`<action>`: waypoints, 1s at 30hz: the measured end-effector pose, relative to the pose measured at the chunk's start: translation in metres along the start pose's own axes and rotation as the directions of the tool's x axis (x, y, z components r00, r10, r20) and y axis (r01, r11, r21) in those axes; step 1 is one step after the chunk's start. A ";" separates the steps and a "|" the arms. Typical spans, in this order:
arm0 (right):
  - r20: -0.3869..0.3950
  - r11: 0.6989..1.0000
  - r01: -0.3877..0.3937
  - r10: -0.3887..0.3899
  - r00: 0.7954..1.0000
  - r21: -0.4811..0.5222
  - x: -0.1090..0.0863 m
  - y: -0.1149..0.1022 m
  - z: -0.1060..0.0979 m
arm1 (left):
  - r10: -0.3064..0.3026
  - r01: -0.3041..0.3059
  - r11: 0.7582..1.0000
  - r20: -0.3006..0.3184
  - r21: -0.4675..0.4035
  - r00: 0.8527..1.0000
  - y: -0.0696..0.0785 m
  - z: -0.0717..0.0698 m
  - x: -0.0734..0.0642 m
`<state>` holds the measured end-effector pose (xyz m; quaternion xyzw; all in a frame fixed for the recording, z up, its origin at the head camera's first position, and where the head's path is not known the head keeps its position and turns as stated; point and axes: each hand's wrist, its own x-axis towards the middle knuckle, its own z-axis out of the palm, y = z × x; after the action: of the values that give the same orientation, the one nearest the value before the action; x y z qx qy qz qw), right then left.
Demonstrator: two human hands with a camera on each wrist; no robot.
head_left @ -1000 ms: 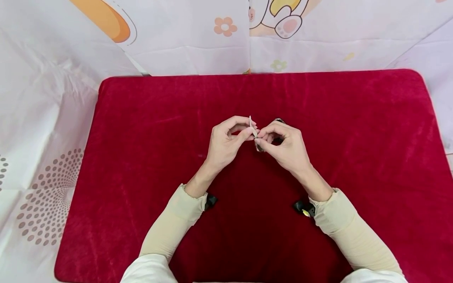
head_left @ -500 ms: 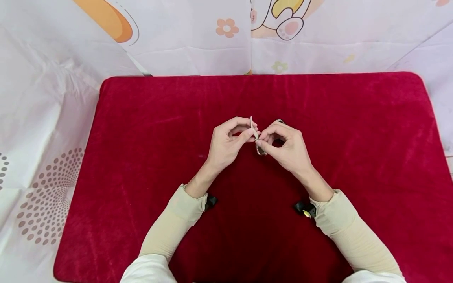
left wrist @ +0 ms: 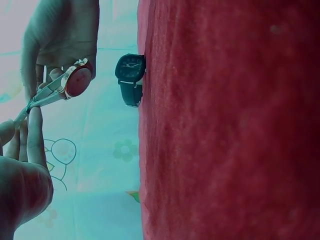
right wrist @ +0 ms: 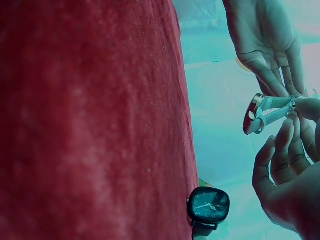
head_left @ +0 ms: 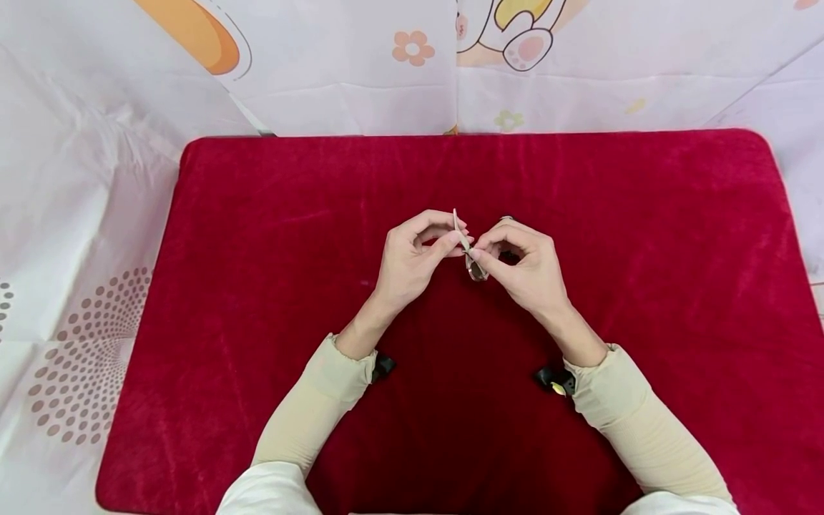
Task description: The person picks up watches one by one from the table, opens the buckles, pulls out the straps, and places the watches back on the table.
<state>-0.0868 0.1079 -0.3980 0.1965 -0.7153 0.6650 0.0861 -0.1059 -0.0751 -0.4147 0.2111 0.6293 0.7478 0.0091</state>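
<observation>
Between both hands hangs a wristwatch (head_left: 476, 270) with a pale strap, held above the red cloth. Its two strap ends meet at the fingertips, and the strap (right wrist: 276, 106) forms a narrow loop with the round case at its bottom. My left hand (head_left: 407, 261) pinches the strap, whose free tail (head_left: 456, 219) sticks up past the thumb. On the other side, my right hand (head_left: 524, 268) pinches the strap where the ends join, thumb against fingers. The fingers partly cover the join. A second, black square-cased watch (left wrist: 131, 68) stands on the table, mostly hidden behind the right hand in the head view.
A red velvet cloth (head_left: 277, 286) covers the table. Printed white curtains (head_left: 360, 64) close in the back and left side. A small black device (head_left: 383, 367) sits at the left wrist, and another (head_left: 553, 379) at the right.
My right thumb and fingers have shifted slightly along the strap, and more of the hanging case now shows below them. My left hand stays almost in place.
</observation>
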 end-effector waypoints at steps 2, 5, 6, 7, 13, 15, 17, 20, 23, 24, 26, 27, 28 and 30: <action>-0.005 1.000 0.000 0.000 1.000 0.005 0.000 0.000 0.000 | -0.002 0.002 1.000 0.000 -0.005 1.000 0.000 0.000 0.000; -0.008 1.000 -0.005 0.005 1.000 0.024 0.000 0.000 0.000 | -0.006 0.006 1.000 -0.004 -0.013 1.000 0.001 -0.001 0.000; -0.009 0.999 -0.006 0.007 1.000 0.032 -0.001 0.001 0.000 | -0.008 0.008 1.000 -0.006 -0.016 1.000 0.001 -0.001 0.000; -0.009 0.999 -0.006 0.006 1.000 0.041 -0.001 0.001 0.000 | -0.010 0.010 1.000 -0.009 -0.019 1.000 0.001 -0.001 0.000; 0.001 0.997 -0.003 0.003 1.000 0.072 -0.002 0.003 0.000 | -0.022 0.021 0.999 -0.027 -0.027 0.999 0.001 -0.002 0.000; 0.012 0.997 -0.001 0.000 1.000 0.074 -0.003 0.003 -0.001 | -0.025 0.024 0.999 -0.030 -0.028 0.999 0.000 -0.002 0.000; 0.023 0.998 0.005 -0.007 1.000 0.067 -0.003 0.004 -0.002 | -0.025 0.024 0.999 -0.030 -0.033 0.999 0.000 -0.002 0.001; 0.038 0.998 0.017 -0.020 0.999 0.063 -0.003 0.005 -0.003 | -0.021 0.019 0.999 -0.029 -0.044 0.999 0.000 -0.003 0.001; 0.046 0.998 0.022 -0.025 0.999 0.056 -0.003 0.006 -0.004 | -0.017 0.015 0.998 -0.032 -0.053 0.999 -0.001 -0.004 0.001; 0.048 0.998 0.023 -0.026 0.999 0.051 -0.003 0.006 -0.004 | -0.016 0.014 0.998 -0.033 -0.056 0.999 -0.001 -0.004 0.001; 0.048 0.999 0.025 -0.026 0.998 0.029 -0.003 0.006 -0.003 | -0.016 0.014 0.998 -0.037 -0.059 0.999 -0.001 -0.004 0.001; 0.048 0.999 0.027 -0.028 0.998 0.017 -0.003 0.005 -0.003 | -0.017 0.015 0.998 -0.037 -0.060 0.999 -0.001 -0.004 0.001; 0.046 1.000 0.028 -0.029 0.999 0.005 -0.003 0.005 -0.003 | -0.018 0.016 0.998 -0.038 -0.061 0.999 -0.001 -0.004 0.001; 0.044 0.999 0.031 -0.031 0.999 -0.016 -0.002 0.004 -0.003 | -0.019 0.016 0.998 -0.038 -0.063 0.999 -0.001 -0.004 0.002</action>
<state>-0.0866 0.1109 -0.4028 0.2214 -0.7196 0.6530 0.0823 -0.1089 -0.0785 -0.4156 0.1908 0.6075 0.7710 0.0103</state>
